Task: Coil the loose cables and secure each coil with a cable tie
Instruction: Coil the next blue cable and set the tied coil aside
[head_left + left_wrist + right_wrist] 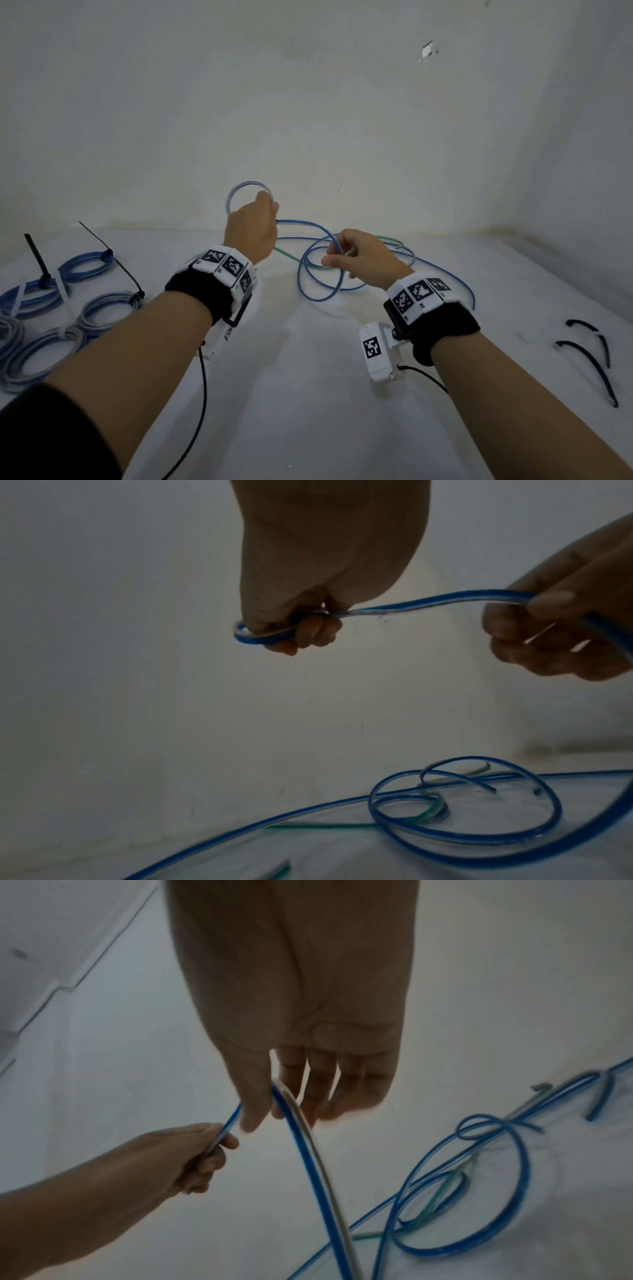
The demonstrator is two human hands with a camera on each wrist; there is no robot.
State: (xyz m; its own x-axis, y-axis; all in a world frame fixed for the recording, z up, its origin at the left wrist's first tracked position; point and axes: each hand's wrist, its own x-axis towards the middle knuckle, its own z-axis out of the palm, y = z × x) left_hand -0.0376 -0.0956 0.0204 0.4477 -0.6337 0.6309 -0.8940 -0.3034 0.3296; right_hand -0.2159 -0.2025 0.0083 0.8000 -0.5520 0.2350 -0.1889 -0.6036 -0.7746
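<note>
Left hand (251, 233) grips a small started loop of thin blue-and-white cable (318, 270); right hand (356, 260) pinches its run above the white table's (308, 394) far edge. Light, springy, probably slick: hold at loop crossings.

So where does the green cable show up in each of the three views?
Head: the green cable lies on the table centre, between the two hands, under blue loops.
Left wrist: green cable at bottom centre, running into the blue loop.
Right wrist: green cable lower right, inside the blue loop.
Shared landmark: the blue cable looped on the table.
</note>
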